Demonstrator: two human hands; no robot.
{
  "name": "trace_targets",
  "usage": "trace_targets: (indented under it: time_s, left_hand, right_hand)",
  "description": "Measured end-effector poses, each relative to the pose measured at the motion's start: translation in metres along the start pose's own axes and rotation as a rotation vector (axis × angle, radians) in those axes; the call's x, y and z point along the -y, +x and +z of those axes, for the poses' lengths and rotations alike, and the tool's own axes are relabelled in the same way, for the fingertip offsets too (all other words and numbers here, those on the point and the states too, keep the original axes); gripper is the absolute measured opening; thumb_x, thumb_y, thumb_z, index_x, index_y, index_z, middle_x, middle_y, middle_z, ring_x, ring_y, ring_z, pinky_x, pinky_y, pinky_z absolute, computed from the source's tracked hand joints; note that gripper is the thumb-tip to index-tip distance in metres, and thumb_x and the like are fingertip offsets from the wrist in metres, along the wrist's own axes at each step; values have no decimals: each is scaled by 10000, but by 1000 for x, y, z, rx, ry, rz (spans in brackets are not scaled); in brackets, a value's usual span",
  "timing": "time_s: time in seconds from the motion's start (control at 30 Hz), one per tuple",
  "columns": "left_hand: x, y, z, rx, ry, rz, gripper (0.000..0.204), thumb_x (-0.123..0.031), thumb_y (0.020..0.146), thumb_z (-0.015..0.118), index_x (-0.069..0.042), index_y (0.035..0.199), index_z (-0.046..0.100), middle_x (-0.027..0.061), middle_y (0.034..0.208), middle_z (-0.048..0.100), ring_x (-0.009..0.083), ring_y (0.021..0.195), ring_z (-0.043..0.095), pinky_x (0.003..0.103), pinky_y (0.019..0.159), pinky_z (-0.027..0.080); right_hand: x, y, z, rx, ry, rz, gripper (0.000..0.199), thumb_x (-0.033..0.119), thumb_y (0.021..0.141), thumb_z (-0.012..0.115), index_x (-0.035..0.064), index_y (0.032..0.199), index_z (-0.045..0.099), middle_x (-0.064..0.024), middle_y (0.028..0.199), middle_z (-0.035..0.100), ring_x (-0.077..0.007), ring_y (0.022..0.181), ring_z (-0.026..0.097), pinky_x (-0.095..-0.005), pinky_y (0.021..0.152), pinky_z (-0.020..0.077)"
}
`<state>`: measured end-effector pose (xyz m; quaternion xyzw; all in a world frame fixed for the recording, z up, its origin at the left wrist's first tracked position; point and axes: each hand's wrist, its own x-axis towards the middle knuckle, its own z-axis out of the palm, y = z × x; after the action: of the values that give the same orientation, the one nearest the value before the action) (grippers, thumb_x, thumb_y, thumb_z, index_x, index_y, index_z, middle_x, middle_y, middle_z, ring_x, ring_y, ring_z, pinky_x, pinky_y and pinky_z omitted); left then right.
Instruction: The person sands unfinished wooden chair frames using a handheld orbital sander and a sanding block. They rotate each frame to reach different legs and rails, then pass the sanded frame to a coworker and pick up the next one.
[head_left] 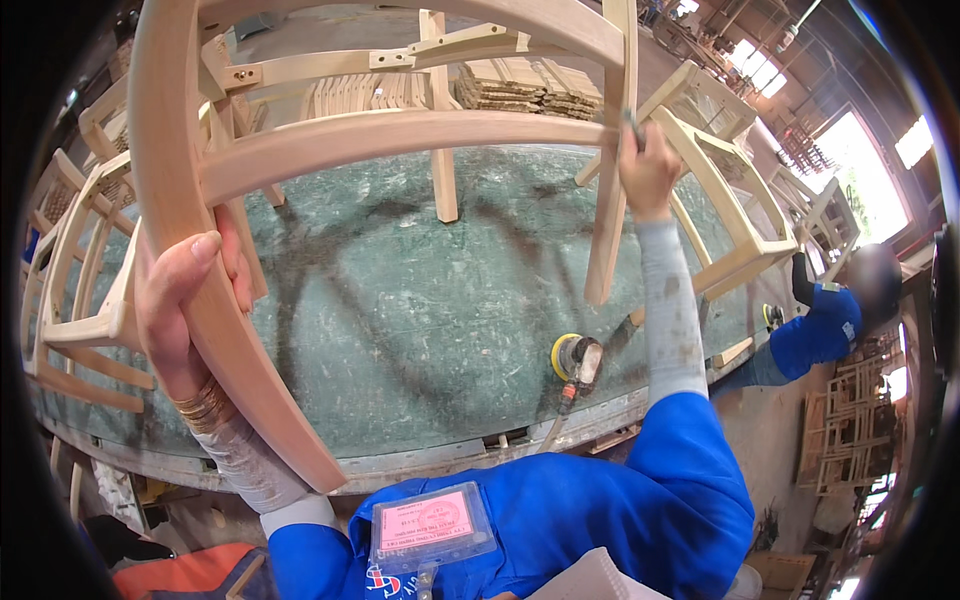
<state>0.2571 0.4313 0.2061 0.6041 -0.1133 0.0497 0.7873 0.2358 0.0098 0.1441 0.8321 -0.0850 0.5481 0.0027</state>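
A wide green bench (400, 300) carries a bare wooden chair frame (400, 130), tipped up close to the person, with more unfinished chairs (80, 250) crowding its left edge. The left hand (180, 300) wraps shut around a curved rail of the frame, steadying it. The right hand (645, 165) is closed on a small slim tool, pressing it against an upright leg (610, 200). This looks like hand-finishing of that leg; the next stroke calls for a firm left grip so the frame stays put. A yellow-padded sander (575, 358) lies idle on the bench.
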Motion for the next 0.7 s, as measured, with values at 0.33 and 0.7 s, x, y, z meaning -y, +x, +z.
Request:
trace_targets:
  time_s: [0.33,0.7]
  left_hand:
    - [8,11,-24,192,-63,-46,581,-281,715,607,56,1157,441,109,835,484,85,568,429,190,474,389]
    - [8,14,-32,223,-25,-8,465,-302,694,610,33,998,500,44,619,457,119,462,459,237,434,386]
  right_hand:
    - [4,5,1,-14,-27,-31,169,116,793,635,61,721,491,-143,564,548,-341,529,566,-431,480,417]
    - [8,-11,2,-26,-59,-74,157,123,810,610,63,733,488,-146,563,546,-339,518,564,-430,472,417]
